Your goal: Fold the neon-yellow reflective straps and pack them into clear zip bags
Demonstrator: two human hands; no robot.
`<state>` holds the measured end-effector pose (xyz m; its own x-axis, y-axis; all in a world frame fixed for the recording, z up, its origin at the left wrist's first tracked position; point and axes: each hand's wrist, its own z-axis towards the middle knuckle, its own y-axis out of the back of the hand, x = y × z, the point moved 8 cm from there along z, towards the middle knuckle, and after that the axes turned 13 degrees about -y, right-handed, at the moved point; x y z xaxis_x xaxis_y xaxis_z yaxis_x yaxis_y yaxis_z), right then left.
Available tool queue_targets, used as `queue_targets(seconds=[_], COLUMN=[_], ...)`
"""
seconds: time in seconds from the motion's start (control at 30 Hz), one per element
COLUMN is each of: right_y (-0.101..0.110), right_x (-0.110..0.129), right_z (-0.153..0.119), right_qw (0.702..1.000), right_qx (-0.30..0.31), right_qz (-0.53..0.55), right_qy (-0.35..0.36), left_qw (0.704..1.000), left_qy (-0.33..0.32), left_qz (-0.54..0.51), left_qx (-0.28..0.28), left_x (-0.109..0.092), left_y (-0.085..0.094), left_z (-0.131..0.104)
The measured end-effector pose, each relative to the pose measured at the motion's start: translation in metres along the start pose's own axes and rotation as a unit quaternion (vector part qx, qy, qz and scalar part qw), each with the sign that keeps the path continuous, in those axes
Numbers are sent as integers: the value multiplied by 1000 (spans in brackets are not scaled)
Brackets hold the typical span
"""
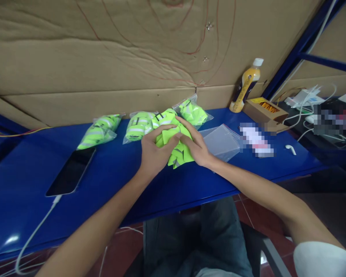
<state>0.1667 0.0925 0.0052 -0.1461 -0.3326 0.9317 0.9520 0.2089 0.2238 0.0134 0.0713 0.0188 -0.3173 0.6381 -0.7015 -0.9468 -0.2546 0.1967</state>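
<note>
Gripping fluorescent yellow-green cloth with grey reflective strips (185, 152) between left hand (155, 149) and right hand (198, 146), over the glossy blue table (109, 169). Seemingly folding it into a bundle; calling next for firm pressure on the layers. Cannot see beneath, nor tell whether touching the table. Just behind: clear plastic bags of similar cloth (138, 126), partly hidden by left hand. Beside: flat clear plastic bag (222, 141), partly covered by right hand; farther right, pale item (256, 140), pixelated past reading.

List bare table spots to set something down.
Bare patches on the glossy blue table: left of the black rectangular phone; between phone and left hand; between the held lime cloth and the near edge. Crowded: the back, with bagged lime bundles, and beside the right hand, where a flat clear plastic bag lies.
</note>
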Motion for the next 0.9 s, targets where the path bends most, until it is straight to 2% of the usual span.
queue_targets(seconds=[0.13, 0.23, 0.33, 0.43, 0.6, 0.7, 0.8, 0.9], right_y=[-3, -15, -29, -35, -38, -40, -37, -35], right_x=[0, -8, -13, -17, -19, -16, -12, -8], right_z=[2, 7, 6, -1, -8, -7, -7, -8], right_qw=[997, 984, 950, 926, 906, 895, 908, 925], right_qx=[-17, 19, 78, 87, 94, 110, 106, 109], right_qz=[59, 136, 252, 302, 342, 363, 339, 303], right_qy=[-42, -111, -169, -210, -230, -234, -222, -204], left_qw=[999, 994, 977, 966, 977, 981, 984, 987], left_qy=[-21, -58, -156, -219, -204, -186, -165, -154], left_qz=[17, 83, 140, 138, 47, -43, -59, -42], left_qx=[-21, -52, -43, -9, 49, 45, 22, 34], left_x=[-5, -18, -40, -51, -47, -46, -41, -30], left_y=[14, 25, 21, 10, -1, -3, -2, -5], left_z=[7, 9, 5, -3, -5, -5, -6, -8])
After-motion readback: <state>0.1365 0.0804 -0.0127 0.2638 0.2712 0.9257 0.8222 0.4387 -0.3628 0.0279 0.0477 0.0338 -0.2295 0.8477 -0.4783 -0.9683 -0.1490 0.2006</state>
